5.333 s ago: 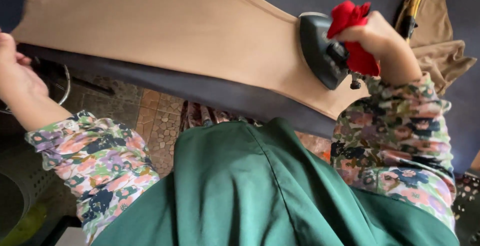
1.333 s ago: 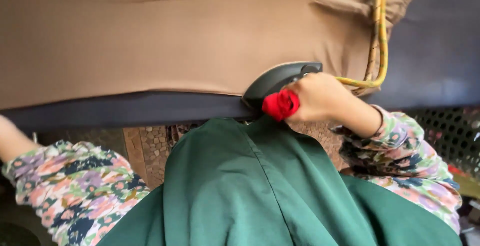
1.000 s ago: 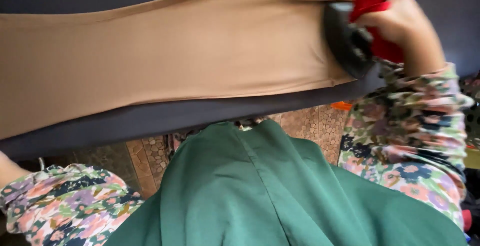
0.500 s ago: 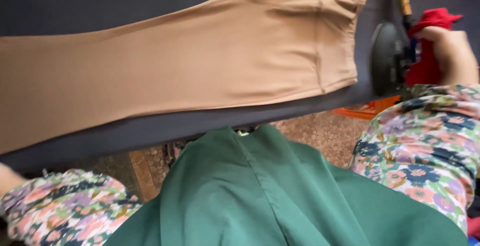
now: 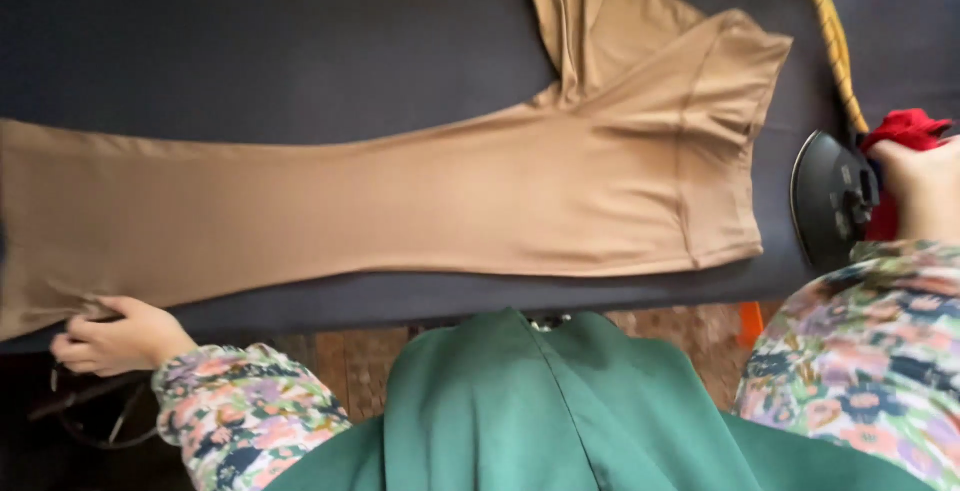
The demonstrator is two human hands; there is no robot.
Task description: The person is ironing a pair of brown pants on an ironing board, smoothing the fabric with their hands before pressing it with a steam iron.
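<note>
Tan trousers (image 5: 420, 201) lie flat along a dark ironing surface (image 5: 260, 41), waist end to the right, one leg stretching left. My left hand (image 5: 115, 336) pinches the hem of that leg at the near left edge. My right hand (image 5: 925, 186) grips the red-wrapped handle (image 5: 905, 131) of a black iron (image 5: 830, 196), which stands off the trousers on the dark surface at the right. A yellow braided cord (image 5: 825, 21) runs up from the iron.
My green skirt (image 5: 540, 411) and floral sleeves (image 5: 245, 416) fill the lower part of the view. Brown patterned floor (image 5: 340, 361) shows below the surface's near edge. A small orange thing (image 5: 750, 323) sits under the right edge.
The iron has come off the trousers and moved to the right onto the bare surface. My left hand has come into view holding the hem. The view has tilted up, showing the whole garment.
</note>
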